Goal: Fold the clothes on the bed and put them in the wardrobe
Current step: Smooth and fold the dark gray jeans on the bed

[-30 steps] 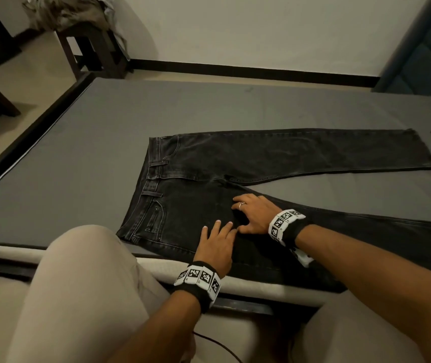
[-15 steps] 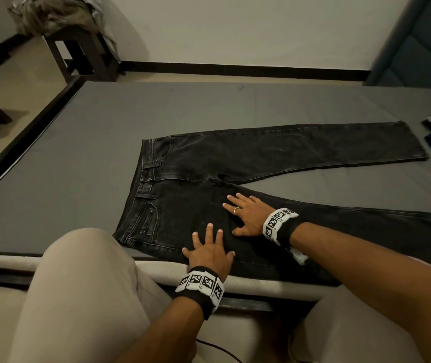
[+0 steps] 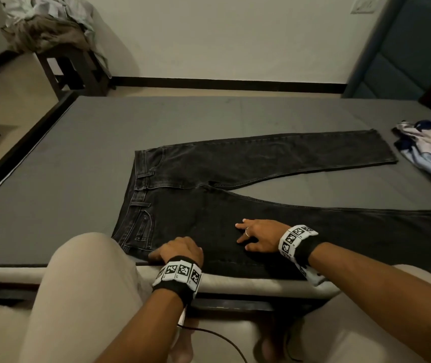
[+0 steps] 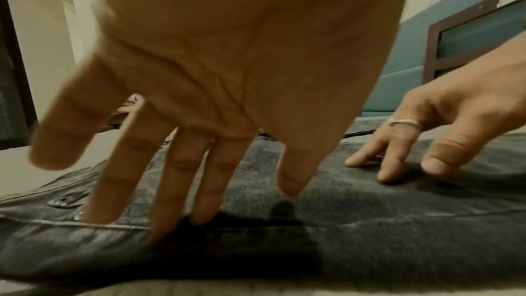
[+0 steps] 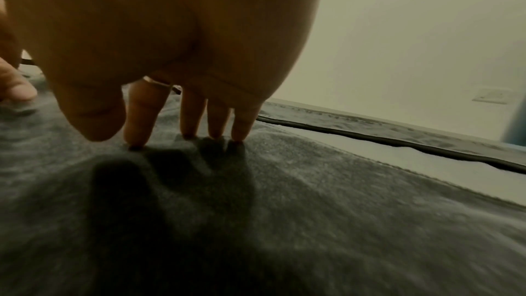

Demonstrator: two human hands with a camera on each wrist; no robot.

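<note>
Dark grey jeans (image 3: 235, 184) lie flat on the grey bed (image 3: 78, 158), waistband to the left and both legs spread out to the right. My left hand (image 3: 180, 248) rests at the near hem of the seat, by the bed's front edge, fingers pointing down onto the denim (image 4: 370, 233). In the left wrist view those fingers (image 4: 176, 179) are straight and touch the cloth near a seam. My right hand (image 3: 257, 233) lies on the near leg with fingers spread, fingertips (image 5: 187, 125) pressing the denim (image 5: 313, 211). Neither hand grips anything.
A crumpled light blue and white garment (image 3: 429, 153) lies at the bed's right side. A dark stool (image 3: 73, 66) heaped with clothes stands at the back left on the floor. My knees in beige trousers (image 3: 83, 297) are against the bed's front edge. A teal panel (image 3: 405, 48) rises at the right.
Both hands have slid over the jeans toward me: the left hand to the near hem at the bed's edge, the right hand down and to the right along the near leg.
</note>
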